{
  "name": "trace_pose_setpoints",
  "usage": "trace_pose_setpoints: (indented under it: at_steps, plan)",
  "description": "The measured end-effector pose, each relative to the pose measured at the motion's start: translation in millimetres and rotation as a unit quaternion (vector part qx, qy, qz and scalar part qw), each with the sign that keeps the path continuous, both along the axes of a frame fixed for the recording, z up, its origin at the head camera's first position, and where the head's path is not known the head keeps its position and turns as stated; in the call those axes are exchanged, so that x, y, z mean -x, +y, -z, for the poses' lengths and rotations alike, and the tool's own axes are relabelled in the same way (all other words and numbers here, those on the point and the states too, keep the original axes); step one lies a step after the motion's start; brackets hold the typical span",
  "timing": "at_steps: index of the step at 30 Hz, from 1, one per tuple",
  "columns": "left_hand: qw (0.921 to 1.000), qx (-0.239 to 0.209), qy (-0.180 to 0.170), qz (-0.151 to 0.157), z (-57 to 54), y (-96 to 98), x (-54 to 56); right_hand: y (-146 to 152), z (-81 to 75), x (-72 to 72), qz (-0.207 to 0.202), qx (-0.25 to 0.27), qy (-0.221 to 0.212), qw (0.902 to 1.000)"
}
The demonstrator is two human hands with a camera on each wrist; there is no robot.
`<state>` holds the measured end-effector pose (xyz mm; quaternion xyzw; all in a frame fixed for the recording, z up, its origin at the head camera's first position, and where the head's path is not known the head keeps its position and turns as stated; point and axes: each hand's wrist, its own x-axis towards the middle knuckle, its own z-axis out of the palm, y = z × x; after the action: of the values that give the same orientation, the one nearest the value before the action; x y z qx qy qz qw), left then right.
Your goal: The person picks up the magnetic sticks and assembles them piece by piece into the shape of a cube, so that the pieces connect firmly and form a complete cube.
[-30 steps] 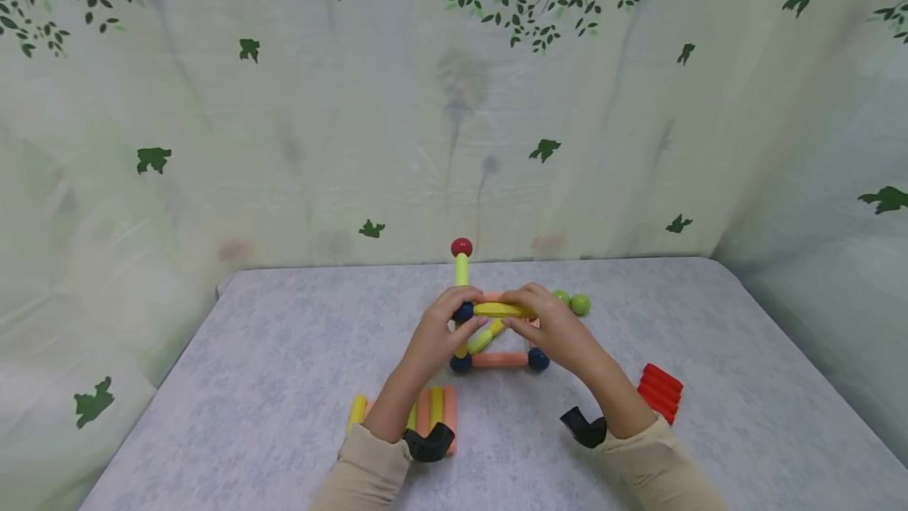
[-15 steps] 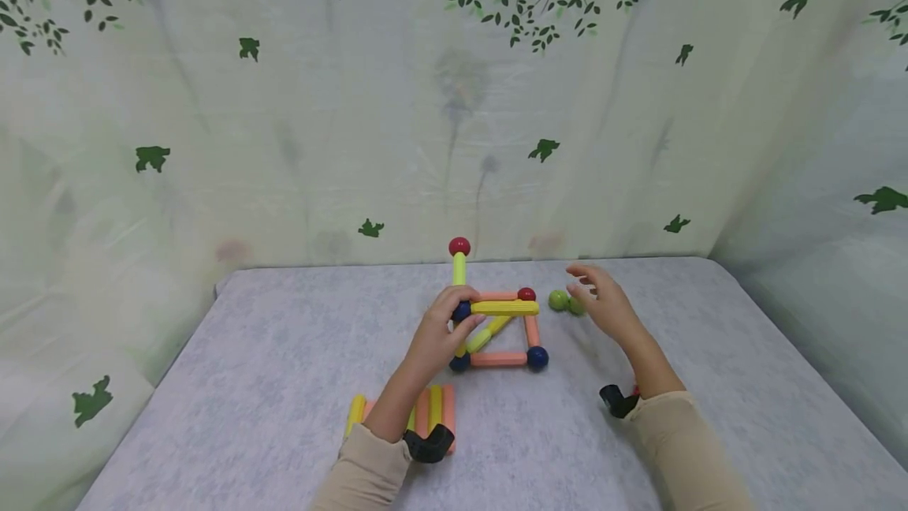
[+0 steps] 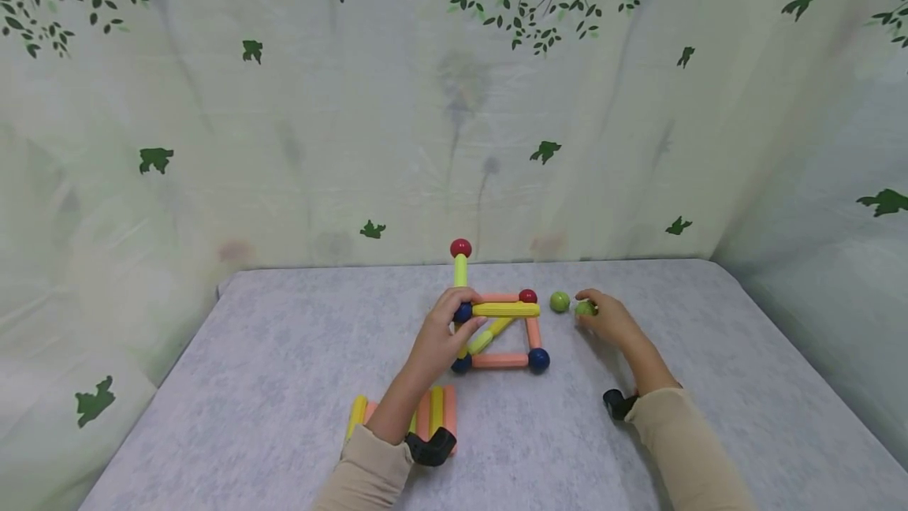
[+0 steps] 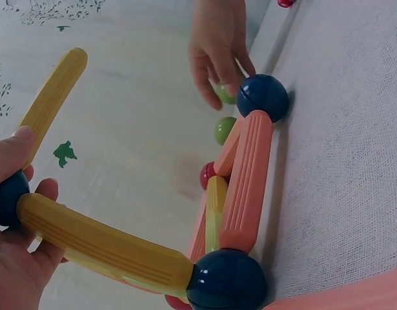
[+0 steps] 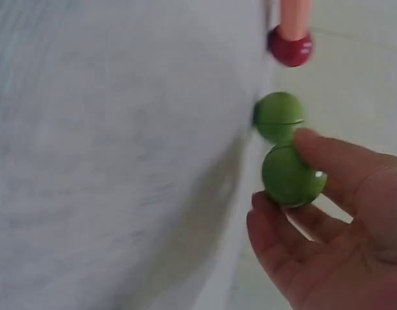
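Observation:
My left hand (image 3: pixel 434 337) grips a dark blue ball (image 4: pixel 11 199) that tops an upright yellow rod (image 4: pixel 108 242). From this ball a second yellow rod (image 3: pixel 507 310) reaches out to the right, its far end free. Below lies a frame of salmon rods (image 3: pixel 500 361) joined by blue balls (image 3: pixel 539 360) and a red ball (image 3: pixel 528 296), with a yellow and light green diagonal. Right of the frame, my right hand (image 3: pixel 613 323) pinches a green ball (image 5: pixel 292 175) between thumb and fingers. Another green ball (image 3: pixel 560 302) sits just left of it.
At the back left of the frame a light green rod (image 3: pixel 461 270) stands up with a red ball (image 3: pixel 461 248) on top. Several yellow and salmon rods (image 3: pixel 450 408) lie in a row near my left forearm. A printed curtain (image 3: pixel 298 140) hangs behind the table.
My right hand has let go of the yellow rod, moved right and down to the green balls, and taken hold of one. The left hand has stayed in place on the blue ball.

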<state>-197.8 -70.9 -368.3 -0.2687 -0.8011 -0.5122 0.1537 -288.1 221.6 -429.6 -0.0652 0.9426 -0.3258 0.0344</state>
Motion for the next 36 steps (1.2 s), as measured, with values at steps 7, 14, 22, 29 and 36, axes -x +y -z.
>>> trace_pose_setpoints:
  at_steps: [7,14,22,29,36]
  plan:
    - [1.0000,-0.001,-0.001,-0.003,9.4,-0.2,6.7,-15.4,-29.4,-29.0,-0.017,0.163,0.039,0.9858]
    - [0.9999,-0.006,0.010,0.000,33.0,-2.5,24.9,-35.6,-51.7,-63.7,-0.110,0.263,0.046,0.9572]
    - [0.9999,0.011,0.000,0.002,28.5,-6.1,24.8,-44.2,-52.9,-72.2,-0.124,0.303,0.051,0.9437]
    - [0.9946,0.097,0.010,0.036,18.0,-12.8,34.4,-44.5,-50.0,-73.9,-0.112,0.301,0.058,0.9452]
    - [0.9884,0.135,0.009,0.069,14.8,-15.5,37.7,-42.8,-47.0,-76.7,-0.097,0.268,0.090,0.9543]
